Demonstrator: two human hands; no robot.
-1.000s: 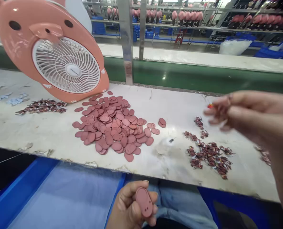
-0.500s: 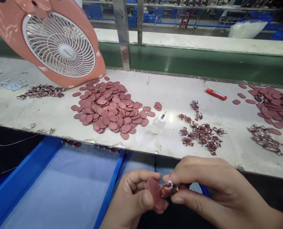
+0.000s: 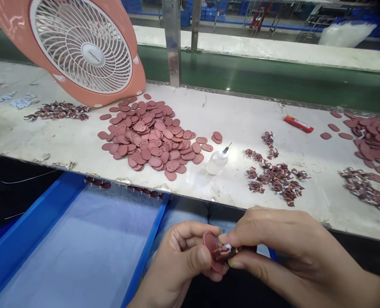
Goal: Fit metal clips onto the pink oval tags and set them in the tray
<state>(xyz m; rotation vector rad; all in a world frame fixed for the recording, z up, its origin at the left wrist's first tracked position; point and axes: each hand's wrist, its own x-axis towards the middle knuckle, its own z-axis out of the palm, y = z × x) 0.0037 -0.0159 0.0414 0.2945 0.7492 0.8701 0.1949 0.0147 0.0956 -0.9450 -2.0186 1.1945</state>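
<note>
Low in the picture, my left hand [image 3: 185, 256] pinches a reddish-brown oval disc [image 3: 210, 243] between thumb and fingers. My right hand [image 3: 273, 248] grips a small dark-brown figure [image 3: 223, 252] with light bits on it, and the figure touches the face of the disc. Fingers hide part of both pieces. Beyond my hands, a heap of similar discs [image 3: 154, 137] lies on the white table [image 3: 81, 149]. A clear bottle with a needle tip [image 3: 217, 161] stands right of the heap, and further right is a cluster of small brown figures [image 3: 279, 182].
An orange fan [image 3: 93, 55] stands at the back left beside more figures [image 3: 61, 111]. A red packet [image 3: 298, 124] and another disc heap [image 3: 375, 137] are at the right. Below the table edge is a blue tray [image 3: 77, 239]. A metal post [image 3: 172, 42] rises behind the table.
The figure in my right hand now lies closer against the disc, which is turned slightly. The view has shifted, so the left and middle of the table appear higher and further right.
</note>
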